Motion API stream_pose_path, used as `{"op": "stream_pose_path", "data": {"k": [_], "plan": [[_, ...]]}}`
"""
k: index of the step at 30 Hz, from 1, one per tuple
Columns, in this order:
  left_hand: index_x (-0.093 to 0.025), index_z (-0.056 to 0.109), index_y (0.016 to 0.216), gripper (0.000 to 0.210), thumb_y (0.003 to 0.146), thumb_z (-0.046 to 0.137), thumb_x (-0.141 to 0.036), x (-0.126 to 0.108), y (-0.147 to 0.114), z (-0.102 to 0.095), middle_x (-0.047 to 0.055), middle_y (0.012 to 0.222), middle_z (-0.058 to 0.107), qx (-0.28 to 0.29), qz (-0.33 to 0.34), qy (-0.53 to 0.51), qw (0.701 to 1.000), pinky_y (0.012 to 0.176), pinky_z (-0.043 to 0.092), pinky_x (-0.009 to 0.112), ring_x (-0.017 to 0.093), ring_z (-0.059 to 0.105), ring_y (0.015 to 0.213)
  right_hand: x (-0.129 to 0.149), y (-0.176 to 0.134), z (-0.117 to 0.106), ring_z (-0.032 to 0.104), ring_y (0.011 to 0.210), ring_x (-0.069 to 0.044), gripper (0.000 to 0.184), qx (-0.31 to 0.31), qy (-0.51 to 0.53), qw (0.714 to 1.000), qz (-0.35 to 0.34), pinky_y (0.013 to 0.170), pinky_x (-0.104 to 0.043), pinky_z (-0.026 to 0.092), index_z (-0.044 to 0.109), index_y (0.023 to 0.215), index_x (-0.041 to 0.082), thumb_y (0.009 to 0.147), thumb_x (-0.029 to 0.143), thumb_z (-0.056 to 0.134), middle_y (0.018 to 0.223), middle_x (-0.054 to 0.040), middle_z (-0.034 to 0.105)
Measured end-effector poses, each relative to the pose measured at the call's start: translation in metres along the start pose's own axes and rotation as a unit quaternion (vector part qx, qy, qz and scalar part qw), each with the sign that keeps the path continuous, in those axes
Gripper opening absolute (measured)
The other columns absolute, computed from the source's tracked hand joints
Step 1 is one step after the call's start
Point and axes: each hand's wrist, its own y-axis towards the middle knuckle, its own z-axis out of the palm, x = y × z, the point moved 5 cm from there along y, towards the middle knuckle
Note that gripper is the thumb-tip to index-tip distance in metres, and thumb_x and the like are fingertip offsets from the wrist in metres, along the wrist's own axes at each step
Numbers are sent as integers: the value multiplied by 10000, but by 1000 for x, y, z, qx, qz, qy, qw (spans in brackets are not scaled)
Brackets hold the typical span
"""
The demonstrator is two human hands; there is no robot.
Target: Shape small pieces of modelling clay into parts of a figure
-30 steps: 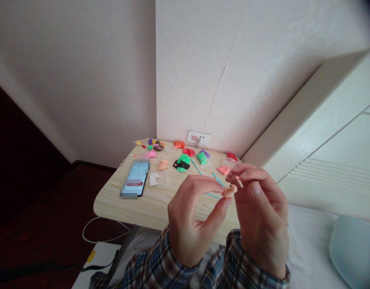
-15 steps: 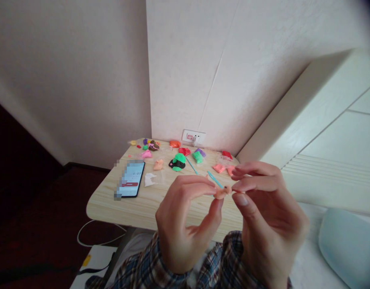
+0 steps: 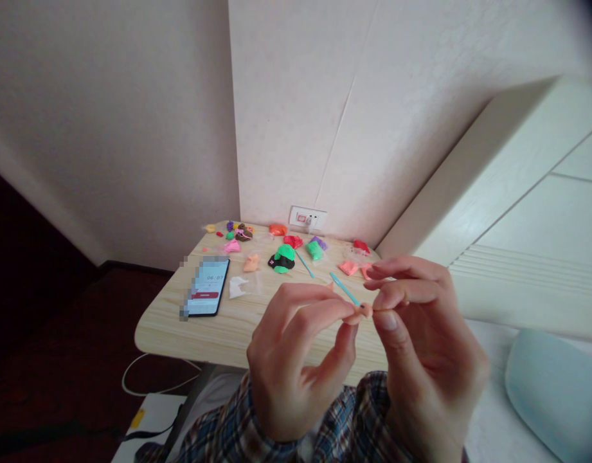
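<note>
- We hold a small peach clay piece (image 3: 362, 312) up in front of us, above the near edge of the table (image 3: 238, 325).
- Our left hand (image 3: 296, 366) pinches the clay between thumb and fingertips; our right hand (image 3: 421, 347) closes on its other side, thumb and forefinger pressed to it.
- We judge the step to be fine shaping or joining of the piece; the next move calls for a light, steady squeeze so that the soft clay does not flatten.
- A teal tool (image 3: 344, 289) lies on the table just behind our fingers.
- Farther back lie other clay lumps, a green and black one (image 3: 282, 258) among them, and a phone (image 3: 207, 286) to the left.
- Our fingertips hide most of the clay piece, so we cannot tell its shape or whether our right hand also holds a thin stick.
</note>
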Motion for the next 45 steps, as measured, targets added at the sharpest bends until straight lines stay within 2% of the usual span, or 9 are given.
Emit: {"op": "stream_pose_path", "data": {"k": [7, 11, 14, 16, 18, 25, 29, 36, 45], "plan": [[-162, 639, 969, 186, 861, 654, -11, -4, 0, 1, 7, 924, 666, 10, 55, 26, 998, 867, 514, 208, 120, 633, 915, 2, -3, -3, 477, 1068, -284, 141, -10, 2, 1000, -5, 957, -434, 365, 647, 912, 209, 947, 85, 589, 1093, -41, 524], [-121, 633, 941, 178, 849, 644, 31, -5, 3, 0, 14, 904, 656, 3, 66, 17, 998, 857, 518, 205, 114, 622, 910, 0, -2, -4, 478, 1046, -275, 189, -44, 54, 997, -29, 943, -407, 364, 705, 926, 192, 903, 64, 569, 1062, -54, 538], [-85, 636, 934, 172, 836, 633, 58, -8, 3, 1, 26, 904, 668, 11, 78, 0, 997, 862, 523, 198, 113, 628, 907, -7, -2, -4, 482, 1047, -302, 116, -26, 127, 991, -28, 935, -413, 378, 730, 992, 165, 1013, 184, 618, 1056, -95, 539], [-77, 633, 931, 161, 836, 640, 54, -10, 3, 2, 26, 912, 676, 25, 79, -15, 996, 884, 526, 194, 112, 632, 915, -16, -2, 0, 474, 1096, -330, 195, 19, 177, 984, 3, 977, -438, 385, 735, 1046, 174, 1080, 353, 664, 1127, -109, 523], [-80, 629, 922, 153, 838, 640, 48, -11, 3, 3, 23, 913, 680, 37, 81, -29, 996, 876, 534, 187, 110, 634, 907, -23, -3, 2, 452, 1157, -350, 248, 55, 220, 973, 28, 1020, -451, 377, 741, 1063, 208, 1067, 452, 697, 1214, -93, 495], [-84, 626, 907, 131, 840, 671, 20, -8, 3, 5, 22, 898, 663, 69, 69, -54, 994, 839, 544, 184, 106, 640, 876, -36, -4, 4, 356, 1277, -335, 225, 88, 295, 950, 50, 1080, -433, 336, 738, 943, 235, 1001, 447, 788, 1250, -69, 495], [-84, 634, 950, 146, 847, 671, 13, -10, 2, 7, 22, 935, 673, 92, 74, -59, 991, 846, 544, 182, 103, 644, 889, -38, -3, 6, 392, 1240, -319, 235, 89, 323, 941, 53, 1052, -404, 346, 728, 902, 237, 996, 444, 789, 1238, -71, 495], [-89, 637, 953, 112, 870, 678, -26, -14, 1, 10, 33, 911, 676, 99, 76, -63, 990, 822, 552, 193, 111, 646, 864, -36, -2, 6, 388, 1232, -292, 255, 105, 341, 933, 55, 1038, -366, 349, 709, 868, 237, 999, 438, 795, 1216, -59, 518], [-63, 636, 936, 110, 856, 661, 9, -11, 1, 10, 51, 918, 682, 93, 74, -60, 991, 851, 540, 183, 112, 648, 881, -37, -2, 8, 419, 1189, -291, 258, 78, 345, 934, 56, 1071, -385, 344, 705, 833, 229, 998, 400, 805, 1185, -61, 517]]}}
